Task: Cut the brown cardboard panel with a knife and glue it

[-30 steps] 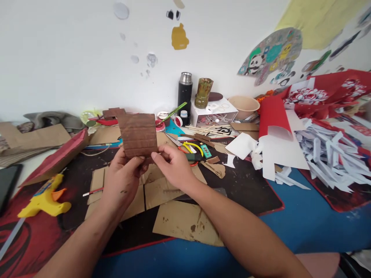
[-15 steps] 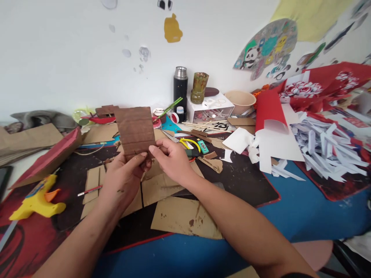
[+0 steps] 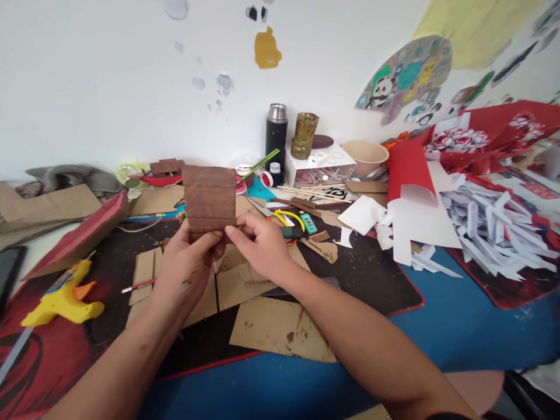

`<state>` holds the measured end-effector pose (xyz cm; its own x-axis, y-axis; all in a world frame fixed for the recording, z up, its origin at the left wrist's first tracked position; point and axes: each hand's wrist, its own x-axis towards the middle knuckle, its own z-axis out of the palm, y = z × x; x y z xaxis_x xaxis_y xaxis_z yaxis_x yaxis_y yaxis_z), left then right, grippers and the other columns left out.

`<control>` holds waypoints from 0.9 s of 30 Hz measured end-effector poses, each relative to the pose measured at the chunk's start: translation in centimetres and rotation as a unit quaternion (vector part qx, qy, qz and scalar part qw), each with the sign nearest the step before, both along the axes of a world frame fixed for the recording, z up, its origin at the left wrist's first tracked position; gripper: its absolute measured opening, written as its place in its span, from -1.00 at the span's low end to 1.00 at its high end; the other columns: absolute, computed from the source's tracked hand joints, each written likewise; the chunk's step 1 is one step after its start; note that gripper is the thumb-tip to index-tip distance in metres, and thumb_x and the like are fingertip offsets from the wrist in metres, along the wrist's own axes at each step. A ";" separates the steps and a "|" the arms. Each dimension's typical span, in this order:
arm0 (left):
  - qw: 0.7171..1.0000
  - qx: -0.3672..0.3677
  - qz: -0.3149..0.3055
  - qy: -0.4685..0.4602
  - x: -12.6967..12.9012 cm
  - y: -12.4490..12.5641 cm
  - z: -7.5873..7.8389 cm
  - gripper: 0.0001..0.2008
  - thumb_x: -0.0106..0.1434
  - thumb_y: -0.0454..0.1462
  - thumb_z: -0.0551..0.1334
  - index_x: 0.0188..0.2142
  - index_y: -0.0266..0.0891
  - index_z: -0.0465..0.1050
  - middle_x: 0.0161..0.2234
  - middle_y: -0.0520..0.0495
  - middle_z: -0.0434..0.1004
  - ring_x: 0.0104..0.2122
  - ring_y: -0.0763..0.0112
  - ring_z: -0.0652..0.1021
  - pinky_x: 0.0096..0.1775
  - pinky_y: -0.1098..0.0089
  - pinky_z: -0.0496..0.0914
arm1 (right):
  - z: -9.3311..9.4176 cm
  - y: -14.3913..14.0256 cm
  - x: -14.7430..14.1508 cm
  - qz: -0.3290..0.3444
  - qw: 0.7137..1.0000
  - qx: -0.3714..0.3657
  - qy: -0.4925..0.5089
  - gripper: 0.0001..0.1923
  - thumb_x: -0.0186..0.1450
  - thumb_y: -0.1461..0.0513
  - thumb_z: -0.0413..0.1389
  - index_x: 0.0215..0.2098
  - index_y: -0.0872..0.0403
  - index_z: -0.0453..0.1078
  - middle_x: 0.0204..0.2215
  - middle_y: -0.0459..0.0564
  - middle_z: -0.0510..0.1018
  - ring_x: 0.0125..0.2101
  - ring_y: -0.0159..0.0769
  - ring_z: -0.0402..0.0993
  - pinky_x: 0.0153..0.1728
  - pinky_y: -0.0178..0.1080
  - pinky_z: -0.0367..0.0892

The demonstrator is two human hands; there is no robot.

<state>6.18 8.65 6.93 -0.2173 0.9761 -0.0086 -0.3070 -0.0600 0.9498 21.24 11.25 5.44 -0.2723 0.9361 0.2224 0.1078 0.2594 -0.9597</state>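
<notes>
A brown-painted piece of cardboard [image 3: 210, 195], creased in bands, is held up above the table. My left hand [image 3: 195, 254] grips its lower edge, thumb in front and the other fingers behind. At the lower right corner my right hand [image 3: 260, 242] pinches the same piece between thumb and bent fingers. Beneath the hands lie plain cardboard sheets [image 3: 245, 286] and a paint-spotted cardboard piece [image 3: 280, 329]. A thin paintbrush [image 3: 137, 286] lies left of my left wrist, partly hidden by it.
On the left rests a yellow glue gun [image 3: 65, 294]. Scissors [image 3: 286, 220] lie just beyond my right hand. A black flask [image 3: 276, 134], a glass vase [image 3: 304, 135] and a beige bowl [image 3: 364, 156] stand along the wall. Folded white paper strips [image 3: 503, 227] are heaped at right.
The camera view has shifted slightly, so the whole scene sits a little lower and to the right. Both hands keep their hold on the brown cardboard, which faces me a bit straighter.
</notes>
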 end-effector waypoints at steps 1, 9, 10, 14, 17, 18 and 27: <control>1.000 -0.003 0.003 0.006 -0.2 0.0 0.0 -0.76 0.04 -0.28 0.55 -0.33 -0.18 0.56 -0.40 0.05 0.53 -0.48 0.50 0.36 -0.44 0.36 0.20 | 0.0 -0.1 0.0 0.002 1.000 0.007 -0.010 -0.74 0.48 0.01 0.20 -0.26 -0.03 0.41 -0.56 -0.26 0.33 -0.52 -0.36 0.22 -0.42 -0.22 0.10; 1.000 0.008 -0.005 0.013 -0.2 -0.1 -0.1 -0.74 0.07 -0.23 0.58 -0.31 -0.17 0.59 -0.38 0.01 0.58 -0.44 0.44 0.44 -0.42 0.35 0.26 | 0.4 0.1 0.1 -0.002 1.000 -0.011 0.024 -0.76 0.46 0.02 0.22 -0.26 -0.03 0.41 -0.57 -0.26 0.32 -0.52 -0.36 0.21 -0.43 -0.24 0.12; 1.000 0.011 -0.005 0.010 -0.1 -0.1 0.0 -0.74 0.07 -0.22 0.59 -0.29 -0.17 0.61 -0.36 0.00 0.60 -0.43 0.42 0.46 -0.41 0.35 0.30 | 0.5 0.2 0.1 0.001 0.999 -0.020 0.047 -0.74 0.45 0.00 0.23 -0.26 -0.03 0.41 -0.57 -0.26 0.32 -0.52 -0.36 0.21 -0.45 -0.25 0.13; 1.000 0.019 0.001 -0.008 0.3 -0.2 0.3 -0.74 0.07 -0.21 0.59 -0.27 -0.16 0.64 -0.32 -0.02 0.64 -0.40 0.41 0.52 -0.35 0.35 0.42 | 0.3 0.5 0.0 0.014 0.991 -0.075 0.110 -0.61 0.37 -0.14 0.30 -0.26 -0.04 0.41 -0.54 -0.24 0.34 -0.54 -0.37 0.23 -0.52 -0.28 0.12; 0.999 0.025 0.007 -0.022 0.4 -0.1 0.3 -0.75 0.08 -0.20 0.58 -0.26 -0.16 0.67 -0.22 -0.06 0.70 -0.34 0.36 0.58 -0.33 0.34 0.49 | 0.2 0.6 0.0 0.010 0.990 -0.083 0.118 -0.58 0.35 -0.17 0.31 -0.27 -0.04 0.42 -0.54 -0.23 0.36 -0.55 -0.38 0.23 -0.55 -0.30 0.09; 0.999 0.025 0.008 -0.025 0.4 -0.1 0.3 -0.74 0.08 -0.19 0.57 -0.24 -0.16 0.68 -0.20 -0.08 0.71 -0.32 0.35 0.60 -0.33 0.34 0.50 | 0.2 0.6 0.0 0.008 0.990 -0.080 0.116 -0.59 0.36 -0.16 0.30 -0.27 -0.04 0.42 -0.54 -0.23 0.36 -0.56 -0.38 0.22 -0.56 -0.30 0.08; 1.000 0.009 0.006 -0.013 -0.1 -0.2 0.4 -0.71 0.11 -0.19 0.59 -0.20 -0.22 0.71 -0.25 -0.07 0.73 -0.38 0.39 0.61 -0.34 0.38 0.52 | 0.2 0.5 0.1 0.008 0.994 -0.057 0.094 -0.65 0.42 -0.11 0.24 -0.23 -0.04 0.42 -0.55 -0.25 0.33 -0.54 -0.37 0.22 -0.50 -0.28 0.09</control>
